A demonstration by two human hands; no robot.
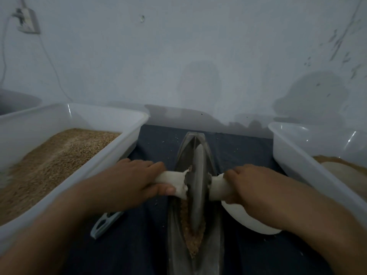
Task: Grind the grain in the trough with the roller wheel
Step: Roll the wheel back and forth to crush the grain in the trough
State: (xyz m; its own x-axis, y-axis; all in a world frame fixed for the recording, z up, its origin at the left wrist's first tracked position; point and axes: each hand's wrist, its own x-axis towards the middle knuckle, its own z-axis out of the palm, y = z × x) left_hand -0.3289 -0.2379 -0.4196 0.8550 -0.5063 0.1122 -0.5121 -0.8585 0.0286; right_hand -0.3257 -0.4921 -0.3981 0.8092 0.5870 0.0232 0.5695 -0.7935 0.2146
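The narrow metal trough runs away from the person along a dark cloth, hemmed in by a white plastic tub just beside it on the left and a second white tub on the right; its far tip stops short of the pale wall. Bare cloth shows on both sides of the trough between the tubs.

The roller wheel, a thin grey disc, stands upright on edge in the trough about midway along, with a white axle handle sticking out each side. The left hand curls round the left handle, thumb underneath; the right hand wraps the right one.

Brown crushed grain lies in the groove, mostly on the near side of the wheel.

The left tub holds a heap of whole tan grain. The right tub holds brownish meal. A white bowl sits under the right wrist, and a pale plastic tool lies on the cloth near the left forearm.
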